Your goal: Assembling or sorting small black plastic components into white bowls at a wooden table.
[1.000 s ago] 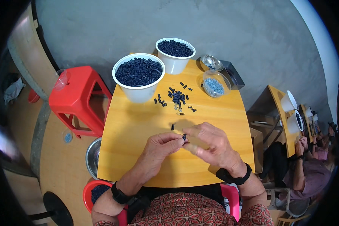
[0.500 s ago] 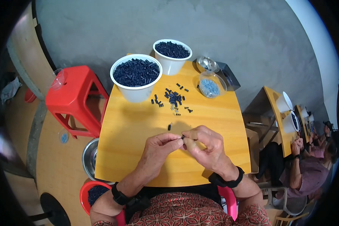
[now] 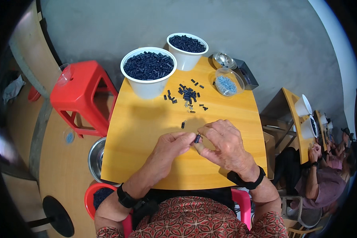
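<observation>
Over the near middle of the table, a small black plastic piece [image 3: 197,138] shows upright between my fingertips. My left hand [image 3: 168,147] pinches it from the left between thumb and forefinger. From the right, my right hand [image 3: 225,144] has its thumb and forefinger closed about the same piece; whether a screw is there too is hidden. Just beyond lies a single black piece [image 3: 183,125] of the same kind. Farther up is a loose pile of such black pieces [image 3: 188,94], with a few tiny metal bits [image 3: 187,105] at its near side.
Two white buckets [image 3: 148,88] [image 3: 186,63] brim with black pieces at the back. A clear tub of silvery screws [image 3: 227,85], a metal bowl [image 3: 223,61] and a black box [image 3: 248,77] stand back right. A red stool [image 3: 77,91] is left; people sit at tables on the right.
The view has shifted slightly, so the table's things sit higher. My right hand has turned and opened away a little, and more of the black piece between my fingertips shows.
</observation>
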A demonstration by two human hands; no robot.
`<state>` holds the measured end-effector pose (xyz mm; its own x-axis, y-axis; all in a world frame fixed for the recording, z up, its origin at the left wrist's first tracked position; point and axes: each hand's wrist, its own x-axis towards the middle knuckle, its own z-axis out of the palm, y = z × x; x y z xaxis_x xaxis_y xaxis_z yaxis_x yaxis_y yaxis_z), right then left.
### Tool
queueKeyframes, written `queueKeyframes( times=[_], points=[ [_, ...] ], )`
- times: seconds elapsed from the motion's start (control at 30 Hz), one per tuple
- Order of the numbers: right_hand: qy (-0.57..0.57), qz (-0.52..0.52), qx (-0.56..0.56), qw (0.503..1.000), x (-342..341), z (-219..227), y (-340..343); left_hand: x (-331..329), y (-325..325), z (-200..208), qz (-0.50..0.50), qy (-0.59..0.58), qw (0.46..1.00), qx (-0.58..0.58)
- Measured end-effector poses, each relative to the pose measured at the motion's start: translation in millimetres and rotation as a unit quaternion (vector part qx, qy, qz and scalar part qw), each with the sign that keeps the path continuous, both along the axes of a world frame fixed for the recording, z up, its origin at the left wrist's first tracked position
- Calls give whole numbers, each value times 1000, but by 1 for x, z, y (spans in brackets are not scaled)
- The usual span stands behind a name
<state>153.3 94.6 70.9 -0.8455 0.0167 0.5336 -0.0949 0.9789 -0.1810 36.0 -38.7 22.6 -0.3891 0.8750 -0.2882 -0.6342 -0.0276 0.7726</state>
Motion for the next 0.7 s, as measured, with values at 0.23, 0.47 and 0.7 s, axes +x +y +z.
queueKeyframes(
  times=[0.23,0.47,0.7],
  points=[
    [-25,5,17,1000,-1,1,-2,-2,-3,-9,-37,66,996,38],
    [-48,26,87,995,-3,9,1,2,-4,-13,-36,101,993,58],
    [-72,41,138,987,-5,11,4,6,-3,-13,-23,105,991,77]
  ],
)
